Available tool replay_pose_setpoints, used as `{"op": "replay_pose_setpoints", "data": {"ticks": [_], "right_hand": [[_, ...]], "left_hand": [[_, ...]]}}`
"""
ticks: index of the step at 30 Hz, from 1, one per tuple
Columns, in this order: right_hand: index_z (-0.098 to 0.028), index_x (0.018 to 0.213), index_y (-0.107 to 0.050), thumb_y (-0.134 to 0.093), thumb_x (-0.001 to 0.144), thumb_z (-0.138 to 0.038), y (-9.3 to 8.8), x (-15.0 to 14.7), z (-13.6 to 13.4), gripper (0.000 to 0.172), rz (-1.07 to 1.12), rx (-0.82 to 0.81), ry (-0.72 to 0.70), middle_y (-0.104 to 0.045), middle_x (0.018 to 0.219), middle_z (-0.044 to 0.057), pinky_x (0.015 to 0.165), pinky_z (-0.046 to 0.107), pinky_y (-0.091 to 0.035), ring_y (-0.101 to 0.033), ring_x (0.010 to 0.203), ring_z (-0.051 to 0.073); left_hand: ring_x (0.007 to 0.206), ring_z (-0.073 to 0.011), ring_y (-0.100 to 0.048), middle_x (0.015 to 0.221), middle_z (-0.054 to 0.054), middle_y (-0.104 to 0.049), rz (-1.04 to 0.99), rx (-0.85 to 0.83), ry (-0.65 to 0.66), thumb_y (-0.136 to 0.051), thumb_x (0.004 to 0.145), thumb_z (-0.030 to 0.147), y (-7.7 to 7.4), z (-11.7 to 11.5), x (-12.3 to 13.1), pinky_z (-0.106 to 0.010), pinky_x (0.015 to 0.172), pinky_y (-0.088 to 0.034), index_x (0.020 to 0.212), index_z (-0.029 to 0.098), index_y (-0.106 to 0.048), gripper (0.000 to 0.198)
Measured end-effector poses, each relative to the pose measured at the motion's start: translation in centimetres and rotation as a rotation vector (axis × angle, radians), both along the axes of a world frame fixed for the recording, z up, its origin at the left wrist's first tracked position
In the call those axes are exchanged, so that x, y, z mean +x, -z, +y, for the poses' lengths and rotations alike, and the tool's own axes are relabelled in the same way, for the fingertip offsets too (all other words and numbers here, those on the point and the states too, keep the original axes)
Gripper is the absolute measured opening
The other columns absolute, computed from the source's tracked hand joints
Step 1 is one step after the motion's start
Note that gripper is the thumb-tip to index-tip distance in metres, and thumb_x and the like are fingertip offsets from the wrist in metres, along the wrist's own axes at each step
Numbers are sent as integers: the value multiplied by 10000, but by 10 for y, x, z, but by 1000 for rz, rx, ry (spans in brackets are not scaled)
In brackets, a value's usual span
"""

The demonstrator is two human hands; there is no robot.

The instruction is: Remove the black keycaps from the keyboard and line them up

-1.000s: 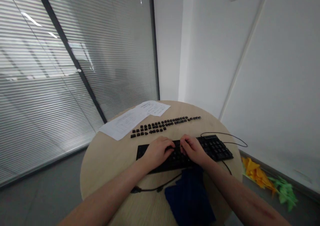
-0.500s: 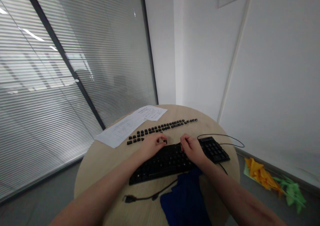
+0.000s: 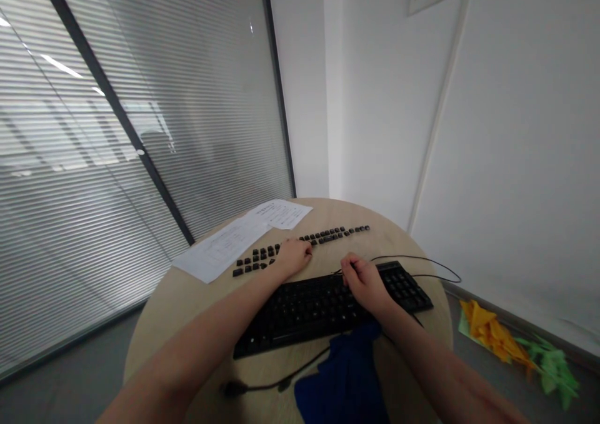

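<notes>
My left hand (image 3: 295,255) is at the rows of loose black keycaps (image 3: 262,252) beyond the keyboard. Its fingers are pinched downward at the near row, around a dark keycap mostly hidden by the fingertips. Over the upper edge of the black keyboard (image 3: 300,305), my right hand (image 3: 363,280) is closed in a loose fist. Thin dark wire tips (image 3: 336,272) stick out from it to the left, like those of a keycap puller; the rest is hidden. The keyboard lies tilted on the round table, its number pad to the right of my right hand.
White printed sheets (image 3: 229,239) lie at the table's left back. A blue cloth (image 3: 342,377) and a cable end with a plug (image 3: 234,388) are in front of the keyboard. A black cable (image 3: 435,259) loops at right. Orange (image 3: 492,333) and green crumpled pieces (image 3: 557,374) lie on the floor.
My left hand has moved away from the keyboard's upper edge, up to the keycap rows, with the keycap in its fingers. My right hand stays nearly where it was; the view shifts slightly.
</notes>
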State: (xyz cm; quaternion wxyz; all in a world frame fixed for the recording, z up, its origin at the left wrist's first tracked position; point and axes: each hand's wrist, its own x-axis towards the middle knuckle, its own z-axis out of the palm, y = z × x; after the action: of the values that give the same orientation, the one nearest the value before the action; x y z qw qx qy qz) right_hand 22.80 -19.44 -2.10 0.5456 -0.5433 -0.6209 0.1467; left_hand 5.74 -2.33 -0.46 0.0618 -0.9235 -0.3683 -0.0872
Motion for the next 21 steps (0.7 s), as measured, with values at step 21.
{"op": "replay_pose_setpoints", "data": {"ticks": [21], "right_hand": [[-217, 684, -507, -439, 967, -348, 3, -1, 1, 319, -60, 12, -2, -523, 530, -27, 543, 250, -391, -529, 511, 141]], "left_hand": [[957, -263, -619, 885, -67, -722, -11, 8, -72, -589, 832, 258, 6, 12, -4, -415, 910, -424, 864, 225, -703, 123]]}}
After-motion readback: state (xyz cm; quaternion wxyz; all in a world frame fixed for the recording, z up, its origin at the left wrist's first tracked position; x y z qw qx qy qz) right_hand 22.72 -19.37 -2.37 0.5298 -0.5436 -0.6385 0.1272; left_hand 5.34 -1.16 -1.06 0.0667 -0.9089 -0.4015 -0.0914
